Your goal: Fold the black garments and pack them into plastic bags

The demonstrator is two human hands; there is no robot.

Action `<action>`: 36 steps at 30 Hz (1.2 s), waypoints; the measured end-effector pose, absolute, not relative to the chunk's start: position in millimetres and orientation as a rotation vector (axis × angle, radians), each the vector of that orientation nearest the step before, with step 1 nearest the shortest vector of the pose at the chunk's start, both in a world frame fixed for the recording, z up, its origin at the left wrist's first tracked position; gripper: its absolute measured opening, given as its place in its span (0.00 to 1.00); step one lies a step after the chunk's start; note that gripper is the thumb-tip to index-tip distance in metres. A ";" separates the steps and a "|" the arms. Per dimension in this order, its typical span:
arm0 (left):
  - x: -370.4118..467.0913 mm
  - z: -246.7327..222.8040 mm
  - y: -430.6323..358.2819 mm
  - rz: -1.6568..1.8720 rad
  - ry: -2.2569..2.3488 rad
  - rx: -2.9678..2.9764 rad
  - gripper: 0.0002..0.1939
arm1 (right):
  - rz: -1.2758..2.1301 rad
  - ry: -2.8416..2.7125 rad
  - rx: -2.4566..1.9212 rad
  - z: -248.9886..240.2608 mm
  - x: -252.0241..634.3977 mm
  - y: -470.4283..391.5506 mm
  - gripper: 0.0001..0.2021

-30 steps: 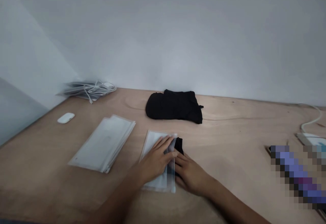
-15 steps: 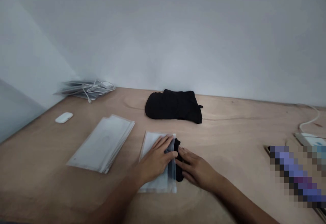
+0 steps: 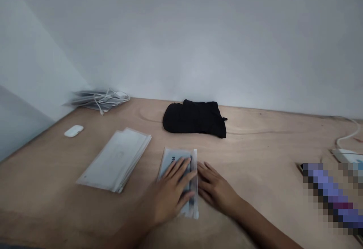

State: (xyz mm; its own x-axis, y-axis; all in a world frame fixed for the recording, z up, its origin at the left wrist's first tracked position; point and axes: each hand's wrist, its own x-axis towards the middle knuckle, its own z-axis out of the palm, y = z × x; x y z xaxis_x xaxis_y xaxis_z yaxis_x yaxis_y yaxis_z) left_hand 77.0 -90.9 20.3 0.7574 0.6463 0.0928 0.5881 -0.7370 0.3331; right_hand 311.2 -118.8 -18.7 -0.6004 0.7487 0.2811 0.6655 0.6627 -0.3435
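A frosted plastic zip bag (image 3: 194,203) lies flat on the table in front of me. Part of its dark lettering shows at the top left, and a dark shape shows through the plastic near its right side. My left hand (image 3: 172,192) rests on the bag with fingers spread. At the bag's right edge is my right hand (image 3: 214,186), its fingers extended and slightly bent; the fingertips are partly hidden there. A stack of similar zip bags (image 3: 116,162) lies to the left.
Folded black cloth (image 3: 195,117) lies near the wall. At the back left are a plastic pile with a white cable (image 3: 106,98) and, nearer, a small white case (image 3: 74,130). A blurred-out purple item (image 3: 329,192) and a white cable (image 3: 347,135) are at the right.
The black cloth piece that stuck out of the bag's right edge is now inside it. My left hand has spread its fingers and shifted slightly down. Lettering on the bag has come into view.
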 end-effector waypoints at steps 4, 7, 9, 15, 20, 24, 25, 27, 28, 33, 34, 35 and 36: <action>64.7 18.9 -113.8 0.209 0.914 2.694 0.41 | 0.251 -2.448 -1.096 -14.3 324.2 -142.5 0.16; 63.2 19.1 -128.0 0.180 0.885 2.691 0.46 | 0.299 -2.404 -1.033 -12.5 320.6 -155.4 0.18; 64.2 17.1 -135.5 0.203 0.853 2.686 0.39 | 0.301 -2.371 -0.973 -11.6 314.5 -159.8 0.16; 66.0 7.6 -144.0 0.237 1.080 2.308 0.34 | 0.107 -2.341 -0.797 -18.5 300.5 -163.7 0.05; 71.1 -4.6 -150.0 0.398 1.035 2.237 0.32 | -0.019 -2.318 -0.802 -22.4 304.2 -153.0 0.09; 76.3 -6.7 -156.3 0.613 0.898 2.392 0.23 | -0.212 -2.322 -0.889 -20.7 315.5 -113.6 0.12; 76.8 -2.6 -156.1 0.632 0.848 2.466 0.19 | -0.244 -2.330 -0.917 -20.4 318.3 -101.2 0.11; 77.1 9.6 -153.5 0.652 0.707 2.638 0.12 | -0.265 -2.333 -0.966 -20.1 323.3 -77.9 0.09; 77.1 16.2 -151.9 0.666 0.630 2.716 0.10 | -0.263 -2.329 -0.993 -20.2 325.5 -68.0 0.08; 79.0 34.1 -148.5 0.644 0.591 2.817 0.11 | -0.244 -2.270 -1.163 -22.6 335.2 -42.5 0.09; 79.7 34.9 -147.5 0.617 0.619 2.810 0.11 | -0.233 -2.259 -1.194 -23.5 336.3 -41.3 0.10; 80.6 35.5 -145.4 0.589 0.645 2.798 0.10 | -0.219 -2.248 -1.225 -24.6 336.7 -41.0 0.10; 81.6 36.3 -141.8 0.550 0.669 2.785 0.07 | -0.200 -2.236 -1.254 -25.7 336.3 -41.4 0.10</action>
State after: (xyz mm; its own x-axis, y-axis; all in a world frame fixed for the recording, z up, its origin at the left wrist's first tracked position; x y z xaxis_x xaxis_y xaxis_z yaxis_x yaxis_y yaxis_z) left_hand 81.6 -141.8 36.3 0.8258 0.4746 0.3047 0.3906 -0.8710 0.2981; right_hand 336.3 -41.4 -25.7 -0.4036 0.7389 0.5396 0.8230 0.5509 -0.1387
